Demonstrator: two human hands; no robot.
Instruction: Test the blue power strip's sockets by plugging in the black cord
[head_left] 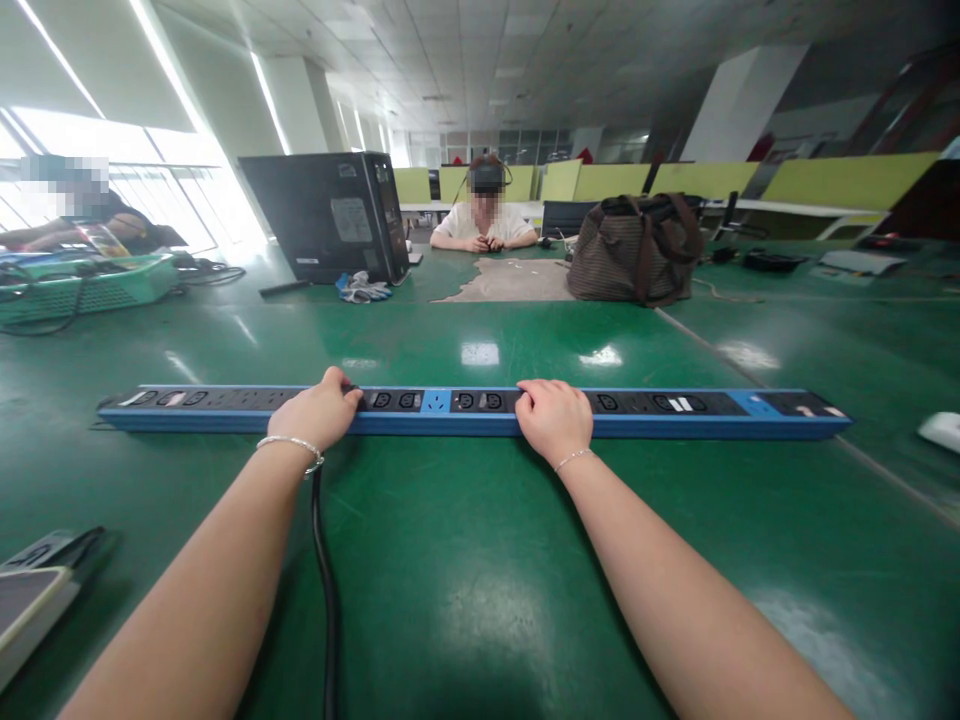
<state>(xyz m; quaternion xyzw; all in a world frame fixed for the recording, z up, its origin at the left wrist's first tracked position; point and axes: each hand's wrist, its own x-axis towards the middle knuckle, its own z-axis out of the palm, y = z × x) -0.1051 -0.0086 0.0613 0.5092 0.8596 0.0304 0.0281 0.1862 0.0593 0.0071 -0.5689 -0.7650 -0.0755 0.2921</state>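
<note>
A long blue power strip (pixel 436 424) with a black socket face lies across the green table in front of me. My right hand (pixel 553 418) is closed around its middle, thumb on the near side and fingers over the far edge. Left of centre, my left hand (pixel 315 405) is closed at the strip's socket face. A black power cable (pixel 324 570) runs up from the bottom of the view to beneath my left hand, which hides its end. A plug within those fingers cannot be made out.
Behind the strip stand a black computer case (pixel 322 220), crumpled gloves (pixel 364 288) and a brown bag (pixel 637 250). One person (pixel 484 225) sits opposite; another (pixel 75 215) is by a green basket (pixel 97 288). A pale-edged device (pixel 34 610) lies near left, a white object (pixel 941 430) far right.
</note>
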